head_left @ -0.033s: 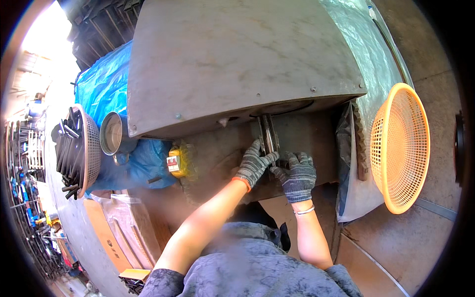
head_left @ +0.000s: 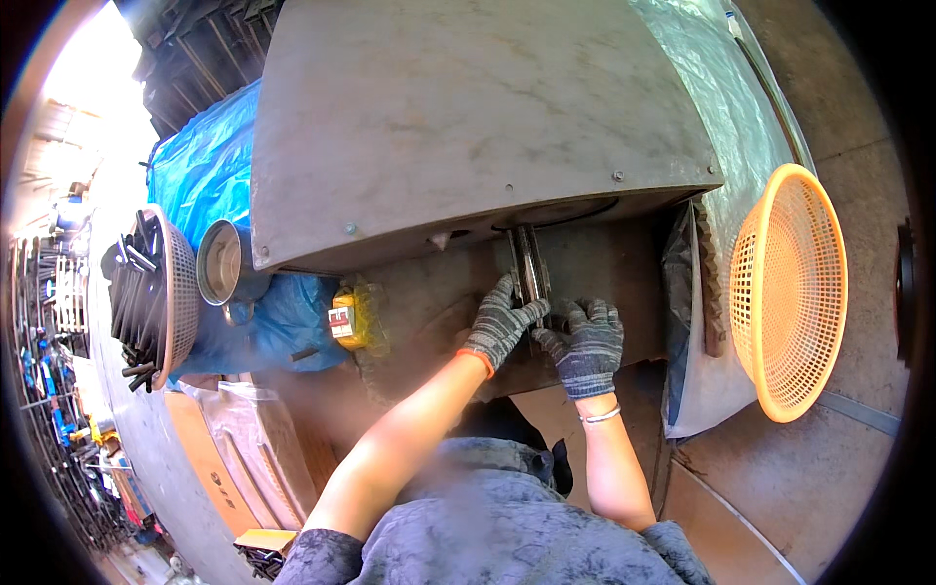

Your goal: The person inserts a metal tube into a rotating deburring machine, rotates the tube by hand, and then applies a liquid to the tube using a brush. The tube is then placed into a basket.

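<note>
A shiny metal bar-shaped fixture [head_left: 529, 265] juts toward me from beneath the big grey metal cover [head_left: 478, 107]. My left hand [head_left: 502, 325], in a grey striped knit glove with an orange cuff, closes on its near end, fingers along the left side and thumb across. Just to the right, my right hand [head_left: 585, 349] wears a matching glove. Its fingers are bent and the thumb points toward the bar's near end. Whatever lies between the right fingertips is hidden or too small to name.
At left stand a basket [head_left: 182, 297] of black tubes, a metal mug [head_left: 226, 265] and blue plastic sheeting [head_left: 210, 161]. A yellow switch box [head_left: 356, 318] is left of my hands. An orange plastic basket [head_left: 790, 292] stands at right, beside a toothed strip [head_left: 710, 283].
</note>
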The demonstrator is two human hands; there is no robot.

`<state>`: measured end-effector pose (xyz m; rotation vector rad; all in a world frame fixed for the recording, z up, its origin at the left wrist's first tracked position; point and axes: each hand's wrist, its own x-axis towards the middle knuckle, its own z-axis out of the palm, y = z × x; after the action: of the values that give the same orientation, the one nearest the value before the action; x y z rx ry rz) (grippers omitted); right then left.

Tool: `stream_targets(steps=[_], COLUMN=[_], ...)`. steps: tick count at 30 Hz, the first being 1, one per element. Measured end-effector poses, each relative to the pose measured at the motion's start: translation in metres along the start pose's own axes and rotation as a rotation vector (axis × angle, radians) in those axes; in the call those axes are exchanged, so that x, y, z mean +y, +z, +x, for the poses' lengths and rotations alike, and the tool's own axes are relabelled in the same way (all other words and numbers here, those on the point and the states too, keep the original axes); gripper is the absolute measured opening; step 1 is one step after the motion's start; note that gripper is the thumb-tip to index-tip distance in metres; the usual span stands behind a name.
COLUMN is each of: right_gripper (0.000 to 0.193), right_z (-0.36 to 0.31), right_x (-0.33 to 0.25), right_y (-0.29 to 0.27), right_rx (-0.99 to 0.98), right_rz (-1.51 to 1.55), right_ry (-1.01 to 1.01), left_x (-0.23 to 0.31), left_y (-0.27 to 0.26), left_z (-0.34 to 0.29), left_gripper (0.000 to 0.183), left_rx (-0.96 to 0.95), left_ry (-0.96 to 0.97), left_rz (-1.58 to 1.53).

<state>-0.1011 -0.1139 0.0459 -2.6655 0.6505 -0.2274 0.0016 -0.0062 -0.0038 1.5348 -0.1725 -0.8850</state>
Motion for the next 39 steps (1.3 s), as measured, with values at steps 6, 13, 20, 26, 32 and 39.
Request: stream_targets(steps=[6,13,20,26,32,39], right_gripper=[0.042,0.035,0.034,0.032,0.032,0.034], right_z=[-0.002,-0.001,0.001,-0.001,0.002,0.009], right_x=[0.023,0.023,0.02,0.026,0.026,0.024], right_y=[0.023,0.028,0.028,0.036,0.034,0.029], right_rx=[-0.048,-0.117,-0.148,-0.129,-0.183,-0.248], right_rz=[0.039,0.16,0.21,0.188,0.222,0.244], right_ry=[-0.146,-0.101,-0.075,-0.09,-0.052,-0.046], left_x=[0.008,0.006,-0.009,0.006,0.006,0.005], left_y=[0.002,0.0,-0.003,-0.001,-0.002,-0.004], left_z=[-0.003,-0.002,0.004,-0.002,-0.002,-0.001], left_gripper=[0.043,0.046,0.043,0.046,0.051,0.051], left_rx=[-0.005,0.033,0.023,0.007,0.008,0.011], left_ry=[0.002,0.022,0.007,0.048,0.018,0.015], left_rz=[-0.001,0.067,0.091,0.072,0.073,0.098])
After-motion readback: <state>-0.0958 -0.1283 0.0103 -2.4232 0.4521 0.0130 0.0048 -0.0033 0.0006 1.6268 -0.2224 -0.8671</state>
